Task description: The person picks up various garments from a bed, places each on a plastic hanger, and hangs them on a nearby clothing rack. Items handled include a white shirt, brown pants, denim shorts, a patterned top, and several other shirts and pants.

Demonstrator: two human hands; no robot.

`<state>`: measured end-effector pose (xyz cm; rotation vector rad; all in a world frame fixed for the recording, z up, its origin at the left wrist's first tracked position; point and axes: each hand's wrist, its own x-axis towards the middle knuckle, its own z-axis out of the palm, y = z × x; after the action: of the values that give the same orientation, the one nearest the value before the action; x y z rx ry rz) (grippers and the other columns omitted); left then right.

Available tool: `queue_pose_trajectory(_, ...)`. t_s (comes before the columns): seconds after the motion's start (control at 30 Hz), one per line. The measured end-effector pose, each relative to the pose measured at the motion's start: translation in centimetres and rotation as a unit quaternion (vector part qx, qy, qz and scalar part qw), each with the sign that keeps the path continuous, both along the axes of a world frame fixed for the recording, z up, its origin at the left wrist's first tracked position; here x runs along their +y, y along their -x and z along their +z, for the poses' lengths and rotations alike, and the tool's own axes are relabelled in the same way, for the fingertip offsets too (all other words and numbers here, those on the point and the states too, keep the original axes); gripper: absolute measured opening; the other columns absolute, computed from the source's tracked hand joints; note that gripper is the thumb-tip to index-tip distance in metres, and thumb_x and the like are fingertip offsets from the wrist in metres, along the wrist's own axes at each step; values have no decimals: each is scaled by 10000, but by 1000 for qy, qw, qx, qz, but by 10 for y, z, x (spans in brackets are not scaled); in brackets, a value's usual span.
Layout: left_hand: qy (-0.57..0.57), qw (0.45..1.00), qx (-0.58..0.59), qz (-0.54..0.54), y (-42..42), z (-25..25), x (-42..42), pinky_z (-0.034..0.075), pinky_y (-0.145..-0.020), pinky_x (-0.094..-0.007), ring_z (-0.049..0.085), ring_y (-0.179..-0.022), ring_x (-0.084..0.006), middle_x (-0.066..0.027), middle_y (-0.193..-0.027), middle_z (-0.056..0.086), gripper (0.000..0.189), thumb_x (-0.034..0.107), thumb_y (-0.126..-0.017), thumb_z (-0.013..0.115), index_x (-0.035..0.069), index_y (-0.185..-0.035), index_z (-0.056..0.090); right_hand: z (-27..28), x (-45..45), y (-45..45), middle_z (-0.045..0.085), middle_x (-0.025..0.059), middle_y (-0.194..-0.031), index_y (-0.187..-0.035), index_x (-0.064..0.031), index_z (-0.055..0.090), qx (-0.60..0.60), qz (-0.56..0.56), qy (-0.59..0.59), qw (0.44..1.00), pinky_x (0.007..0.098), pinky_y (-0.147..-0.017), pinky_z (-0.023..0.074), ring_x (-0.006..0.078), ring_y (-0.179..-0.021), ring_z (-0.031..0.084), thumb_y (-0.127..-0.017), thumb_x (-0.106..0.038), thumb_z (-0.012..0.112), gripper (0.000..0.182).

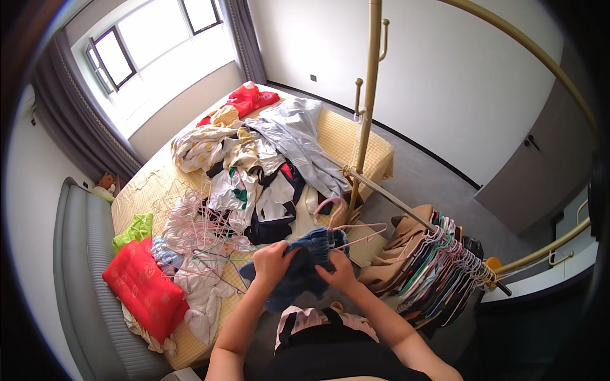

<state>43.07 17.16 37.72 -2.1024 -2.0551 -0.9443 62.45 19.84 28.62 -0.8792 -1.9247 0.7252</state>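
Observation:
Both my hands hold a blue denim garment in front of my body, by its gathered waistband. My left hand pinches the cloth at its left side. At the right side, my right hand grips the band near a pink clothes hanger. One arm of that hanger sticks out past the denim to the right, and its lower part is hidden by the cloth. A tangle of pink wire hangers lies on the bed just beyond my left hand, with a green one among them.
The bed bears heaped clothes, a red cushion and a lime-green cloth. On my right, a gold garment rack carries many hung clothes on its metal rail.

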Motion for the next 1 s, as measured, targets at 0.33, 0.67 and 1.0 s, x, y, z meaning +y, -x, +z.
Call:
queue_pose_trajectory(0.33, 30, 989, -145, 25, 97, -10, 8, 390, -482, -333, 536, -509, -270, -118, -570, 540, 153, 205, -721, 676, 61, -727, 623, -32, 28, -81, 624, 69, -755, -795, -110, 634, -316, -38, -83, 944, 522, -1018, 235, 204, -838, 593, -721, -366, 639, 267)
queue_pose_trajectory(0.67, 28, 985, 36, -164, 156, -25, 39, 443, -488, -339, 578, -534, -240, -52, -594, 579, 205, 278, -639, 722, 113, -695, 613, 2, 47, -64, 590, 10, -824, -788, -137, 629, -329, -74, -84, 938, 454, -977, 298, 177, -903, 560, -675, -204, 674, 138)
queue_pose_trajectory(1.0, 31, 958, -34, -283, 140, -50, 88, 453, -510, -346, 598, -583, -238, -54, -641, 607, 199, 284, -693, 681, 94, -725, 633, 23, 55, 30, 585, 67, -840, -788, -50, 600, -139, 78, 14, 987, 355, -811, 400, 239, -855, 544, -663, -92, 686, 157)
